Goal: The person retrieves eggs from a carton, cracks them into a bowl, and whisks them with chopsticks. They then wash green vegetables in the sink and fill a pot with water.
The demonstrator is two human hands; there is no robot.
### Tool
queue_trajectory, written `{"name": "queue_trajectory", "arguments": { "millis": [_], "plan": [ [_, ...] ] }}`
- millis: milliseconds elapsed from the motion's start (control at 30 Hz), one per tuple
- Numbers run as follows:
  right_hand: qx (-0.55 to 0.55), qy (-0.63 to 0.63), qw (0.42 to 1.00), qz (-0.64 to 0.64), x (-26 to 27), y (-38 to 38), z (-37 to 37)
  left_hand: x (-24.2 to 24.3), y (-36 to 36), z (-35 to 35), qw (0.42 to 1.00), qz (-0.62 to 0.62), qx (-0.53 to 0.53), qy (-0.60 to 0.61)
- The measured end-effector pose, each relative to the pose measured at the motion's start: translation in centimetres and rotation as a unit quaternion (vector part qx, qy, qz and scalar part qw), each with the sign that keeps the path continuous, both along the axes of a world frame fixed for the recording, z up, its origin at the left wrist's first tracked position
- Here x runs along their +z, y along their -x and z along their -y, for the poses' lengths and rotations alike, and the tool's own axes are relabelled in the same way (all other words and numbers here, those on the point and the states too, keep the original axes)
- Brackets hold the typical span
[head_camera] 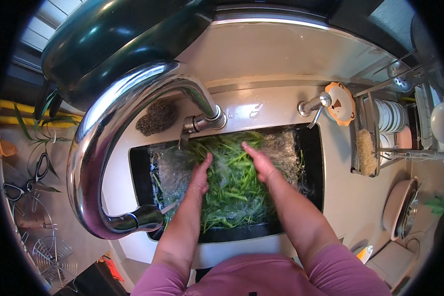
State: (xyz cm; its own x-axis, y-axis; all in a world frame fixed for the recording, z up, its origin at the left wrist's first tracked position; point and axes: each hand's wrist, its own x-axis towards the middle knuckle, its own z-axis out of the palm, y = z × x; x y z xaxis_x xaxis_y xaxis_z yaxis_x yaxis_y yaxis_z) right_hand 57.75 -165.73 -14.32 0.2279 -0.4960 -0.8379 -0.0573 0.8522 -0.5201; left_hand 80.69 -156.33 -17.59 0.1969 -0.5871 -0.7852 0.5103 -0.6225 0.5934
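Observation:
Leafy green vegetables (233, 185) with stems float in the water of a dark kitchen sink (312, 162). Both hands are at the pile, one on each side. My left hand (202, 175) is at its left edge, thumb up, with the lower fingers partly hidden in water and greens. My right hand (258, 161) touches the right side, fingers pointing towards the back of the sink. Whether either hand grips any stems cannot be told. A chrome gooseneck faucet (83, 159) arches over the sink's left side, and a thin stream of water leaves its spout.
A steel-wool scourer (157, 117) lies behind the sink, left of the faucet base. At the right stand a soap dispenser (314, 104), an orange-rimmed plate (340, 103), a dish rack (372, 111) with a loofah (365, 151), and a basin (396, 207). Scissors (33, 181) are at the left.

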Motion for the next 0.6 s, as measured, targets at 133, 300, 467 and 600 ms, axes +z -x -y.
{"name": "queue_trajectory", "arguments": {
  "millis": [133,300,467,600],
  "plan": [
    [0.057,0.186,0.977,0.082,4.4,-3.7,-7.5,2.8,2.7,-0.6,0.953,-0.298,0.049,0.039],
    [0.34,0.445,0.778,-0.287,8.3,-7.1,-9.9,1.1,7.5,-4.9,0.962,-0.178,0.156,0.134],
    [0.125,0.153,0.943,-0.27,3.2,-2.6,-2.8,11.5,7.3,-2.2,0.983,-0.036,-0.087,-0.16],
    [0.27,0.324,0.868,-0.261,7.9,-5.9,-10.7,3.0,9.6,-3.5,0.958,-0.235,0.162,0.01]
  ]
}}
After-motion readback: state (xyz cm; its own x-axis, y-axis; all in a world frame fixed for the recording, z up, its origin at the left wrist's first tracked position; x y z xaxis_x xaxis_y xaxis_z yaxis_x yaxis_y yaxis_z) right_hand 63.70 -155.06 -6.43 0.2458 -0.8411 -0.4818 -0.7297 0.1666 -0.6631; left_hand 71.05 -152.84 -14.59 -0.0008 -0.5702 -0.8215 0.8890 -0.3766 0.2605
